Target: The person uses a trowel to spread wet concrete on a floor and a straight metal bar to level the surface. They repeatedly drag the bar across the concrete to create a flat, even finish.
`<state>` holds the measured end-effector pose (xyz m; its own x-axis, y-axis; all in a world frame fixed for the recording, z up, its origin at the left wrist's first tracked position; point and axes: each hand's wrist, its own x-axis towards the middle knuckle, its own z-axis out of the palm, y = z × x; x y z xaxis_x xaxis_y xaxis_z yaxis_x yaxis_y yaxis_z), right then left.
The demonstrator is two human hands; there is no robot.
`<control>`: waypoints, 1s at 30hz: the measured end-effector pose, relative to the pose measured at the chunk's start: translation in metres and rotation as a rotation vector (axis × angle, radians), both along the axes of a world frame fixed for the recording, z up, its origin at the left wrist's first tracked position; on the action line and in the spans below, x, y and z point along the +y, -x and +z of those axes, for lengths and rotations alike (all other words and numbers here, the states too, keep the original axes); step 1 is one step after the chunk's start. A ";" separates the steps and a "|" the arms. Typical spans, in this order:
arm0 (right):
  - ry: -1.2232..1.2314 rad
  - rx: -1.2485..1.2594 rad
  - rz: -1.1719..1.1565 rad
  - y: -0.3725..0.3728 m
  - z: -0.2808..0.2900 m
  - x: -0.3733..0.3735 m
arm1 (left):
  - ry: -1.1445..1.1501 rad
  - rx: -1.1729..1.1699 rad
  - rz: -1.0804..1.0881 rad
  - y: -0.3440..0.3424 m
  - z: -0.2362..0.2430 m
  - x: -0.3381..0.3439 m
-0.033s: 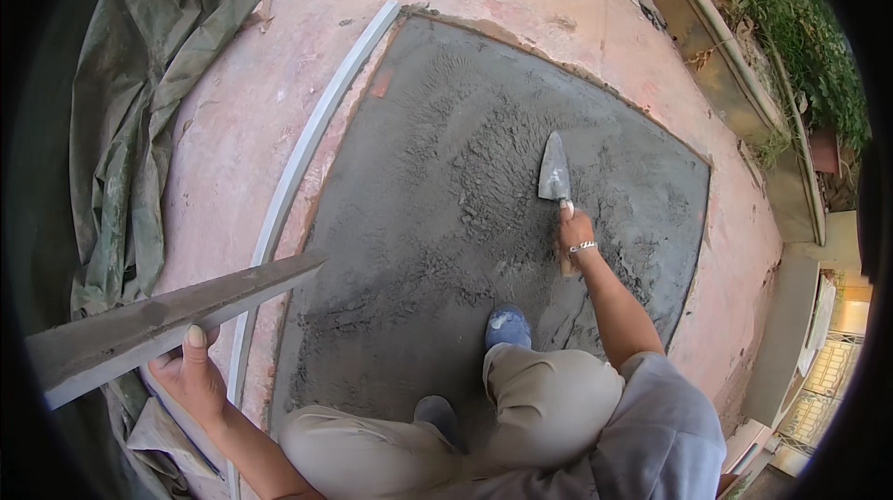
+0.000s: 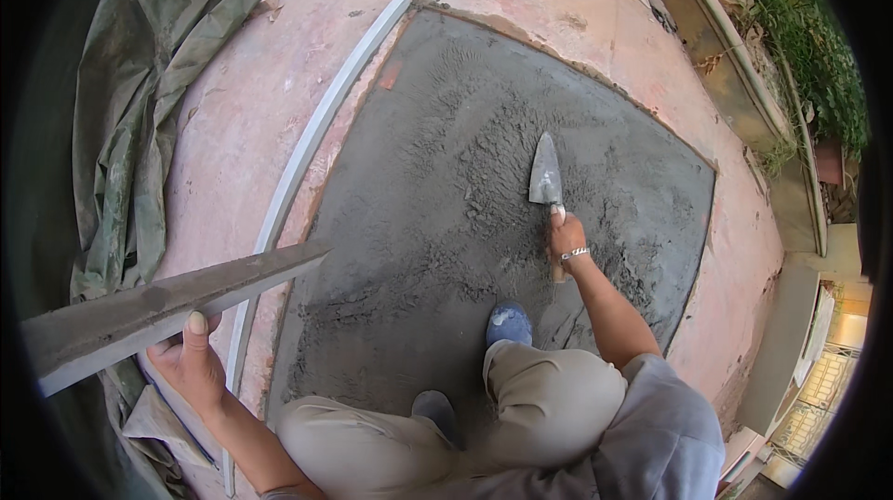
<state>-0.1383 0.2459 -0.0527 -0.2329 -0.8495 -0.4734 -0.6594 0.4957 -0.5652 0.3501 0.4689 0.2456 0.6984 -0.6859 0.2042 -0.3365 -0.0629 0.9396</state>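
Note:
My left hand (image 2: 191, 365) is closed around the lower edge of a long straightedge bar (image 2: 167, 305), its thumb pressed on the near side. Grey mortar coats the bar's top, and its far end hangs over the left part of the wet mortar patch (image 2: 391, 202). In my right hand (image 2: 566, 235) is a pointed trowel (image 2: 546, 174), gripped by its wooden handle with the blade pointing away from me. The blade is over rough, ridged mortar near the middle of the patch; whether it touches cannot be told.
A pale metal strip (image 2: 321, 123) lies along the patch's left edge on the pinkish floor (image 2: 233, 156). A crumpled green tarp (image 2: 139, 100) runs down the left. My blue shoe (image 2: 509, 325) is on the mortar. A low wall (image 2: 730, 72) and plants (image 2: 800, 44) stand at upper right.
My right hand and the trowel have shifted slightly left over the mortar. My left hand still holds the straightedge, nearly unmoved. The whole view has shifted a little.

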 end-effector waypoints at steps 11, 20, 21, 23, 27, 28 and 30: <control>-0.218 -0.167 0.779 -0.106 0.048 0.037 | 0.026 0.017 -0.011 0.009 -0.007 -0.023; 0.069 0.331 1.622 -0.056 0.098 0.000 | -0.001 -0.089 0.017 -0.002 -0.010 -0.012; 0.049 0.372 1.679 -0.061 0.095 -0.001 | 0.016 -0.077 -0.008 -0.001 -0.010 -0.013; 0.041 0.427 1.607 -0.074 0.085 -0.015 | 0.020 -0.061 -0.014 0.001 -0.008 -0.014; 0.040 0.446 1.477 -0.089 0.069 -0.050 | 0.024 -0.010 -0.009 0.003 -0.006 -0.018; 0.037 0.461 1.441 -0.091 0.067 -0.059 | 0.016 -0.012 -0.011 0.002 -0.006 -0.019; 0.031 0.476 1.381 -0.095 0.063 -0.078 | 0.007 -0.003 -0.003 0.002 -0.006 -0.019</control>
<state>-0.0435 0.1683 0.0103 0.6330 -0.5304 -0.5639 -0.7140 -0.6816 -0.1603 0.3483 0.4498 0.2396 0.6958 -0.6866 0.2108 -0.3391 -0.0553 0.9391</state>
